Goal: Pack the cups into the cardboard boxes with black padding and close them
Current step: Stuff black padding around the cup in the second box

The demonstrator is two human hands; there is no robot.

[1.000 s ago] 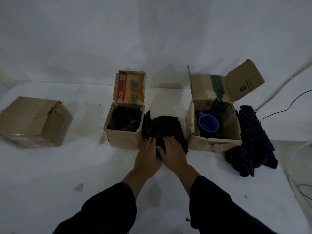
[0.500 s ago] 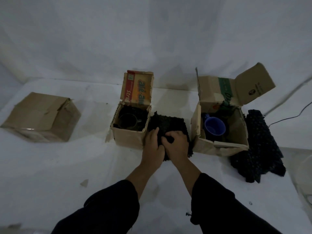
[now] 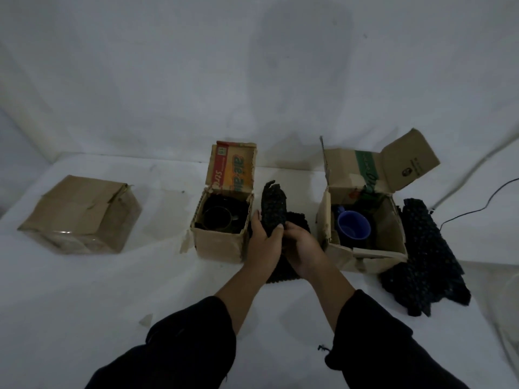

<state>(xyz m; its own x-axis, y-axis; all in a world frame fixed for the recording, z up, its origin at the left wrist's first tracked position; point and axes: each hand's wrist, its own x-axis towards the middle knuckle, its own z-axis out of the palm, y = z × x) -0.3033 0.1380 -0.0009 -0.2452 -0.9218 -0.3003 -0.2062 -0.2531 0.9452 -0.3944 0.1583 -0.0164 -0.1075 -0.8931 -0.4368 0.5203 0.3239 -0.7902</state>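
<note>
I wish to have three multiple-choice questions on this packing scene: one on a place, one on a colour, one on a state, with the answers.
1. Where is the black padding piece that the left hand and right hand hold?
A. between the middle box and the right box
B. inside the right box
C. at the far left edge

2. What colour is the cup in the right box?
A. red
B. blue
C. white

3. How is the leftmost box?
A. open
B. closed
C. torn flat

Answers: 1 A, it rises between them; 2 B, its inside shows blue; 3 B, its flaps lie folded down.
</note>
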